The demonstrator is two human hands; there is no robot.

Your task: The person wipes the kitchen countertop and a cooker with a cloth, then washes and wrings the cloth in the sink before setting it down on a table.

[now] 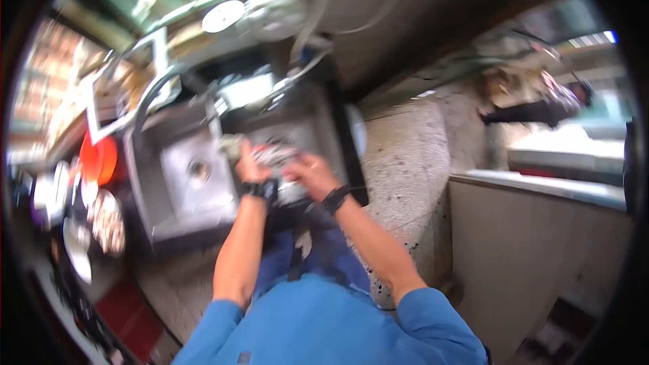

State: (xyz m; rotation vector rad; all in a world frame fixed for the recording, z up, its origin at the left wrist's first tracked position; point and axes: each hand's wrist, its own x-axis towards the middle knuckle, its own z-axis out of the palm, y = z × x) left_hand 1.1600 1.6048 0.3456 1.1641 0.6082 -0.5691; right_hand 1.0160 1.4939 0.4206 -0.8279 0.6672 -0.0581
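Over the right basin of a double metal sink (150, 192), both hands are close together at a blurred, crumpled cloth-like item (274, 155) in grey, white and red. My left hand (251, 163) is closed round its left end, where a pale greenish bit sticks out. My right hand (312, 174) pinches its right end with bent fingers. Each wrist wears a dark band. Motion blur hides the fine detail of the item and the fingertips.
A curved faucet (150, 98) arches over the left basin. Left of the sink are an orange bowl (99, 159) and several dishes. Hoses hang above the right basin. At the right, beyond a low wall (534, 230), another person (551, 107) stands in the distance.
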